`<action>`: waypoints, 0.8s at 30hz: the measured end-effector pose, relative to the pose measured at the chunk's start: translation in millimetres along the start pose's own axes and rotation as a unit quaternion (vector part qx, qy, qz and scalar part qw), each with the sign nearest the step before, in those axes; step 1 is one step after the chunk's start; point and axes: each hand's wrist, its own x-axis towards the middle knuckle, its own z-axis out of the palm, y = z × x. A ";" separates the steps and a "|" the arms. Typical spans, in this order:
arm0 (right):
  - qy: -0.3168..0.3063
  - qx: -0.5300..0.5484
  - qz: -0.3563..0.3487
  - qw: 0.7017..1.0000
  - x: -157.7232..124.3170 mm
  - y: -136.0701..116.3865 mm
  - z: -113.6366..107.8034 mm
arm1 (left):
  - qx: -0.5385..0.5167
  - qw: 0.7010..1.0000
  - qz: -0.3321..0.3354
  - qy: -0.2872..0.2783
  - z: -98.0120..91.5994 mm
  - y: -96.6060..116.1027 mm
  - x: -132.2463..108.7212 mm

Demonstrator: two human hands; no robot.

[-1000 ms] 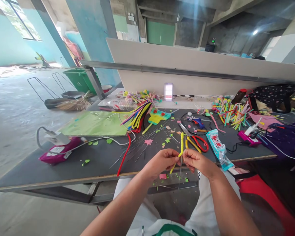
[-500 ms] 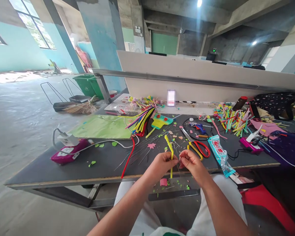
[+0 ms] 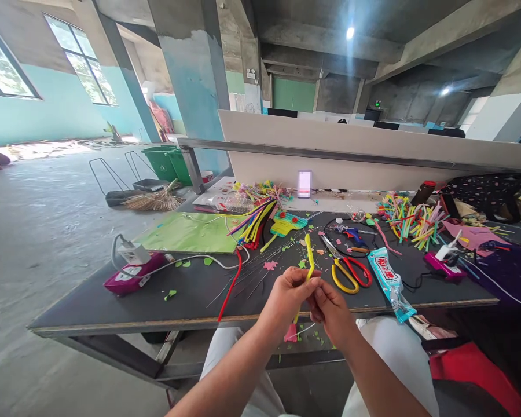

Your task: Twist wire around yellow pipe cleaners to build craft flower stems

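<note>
My left hand (image 3: 289, 295) and my right hand (image 3: 330, 307) meet over the near edge of the dark table (image 3: 113, 307). Both pinch a yellow pipe cleaner (image 3: 309, 258) that stands nearly upright, its top leaning slightly right and its lower end poking out below my fingers. A small pink piece (image 3: 291, 333) shows just under my left hand. Thin wires (image 3: 260, 272) lie fanned on the table just beyond my hands.
Yellow-and-red scissors (image 3: 349, 272), a long blue-and-white packet (image 3: 388, 281), a red pipe cleaner (image 3: 232, 284), a bundle of coloured pipe cleaners (image 3: 254, 217), green paper (image 3: 191, 231), a magenta device with a white cable (image 3: 132, 272) and a glue gun (image 3: 353, 234) lie on the table. Paper scraps are scattered about.
My hands have closed together, the right one shifting left beneath the left. The yellow pipe cleaner now leans right instead of left. The view has tilted up.
</note>
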 end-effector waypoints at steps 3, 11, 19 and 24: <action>0.018 0.025 -0.015 0.999 -1.2 -3.8 -0.9 | 0.029 0.999 0.040 0.015 0.6 -0.7 -4.4; 0.009 0.014 0.000 1.000 -3.5 -3.8 2.7 | 0.022 0.999 0.041 -0.007 5.0 -11.4 -7.7; 0.012 0.114 0.011 0.993 -4.6 -13.4 -4.7 | 0.069 0.991 0.086 0.075 -12.7 -9.1 -0.7; -0.041 0.168 0.029 0.984 -6.4 -19.3 -9.5 | -0.006 1.000 0.013 -0.005 -12.9 -13.3 15.2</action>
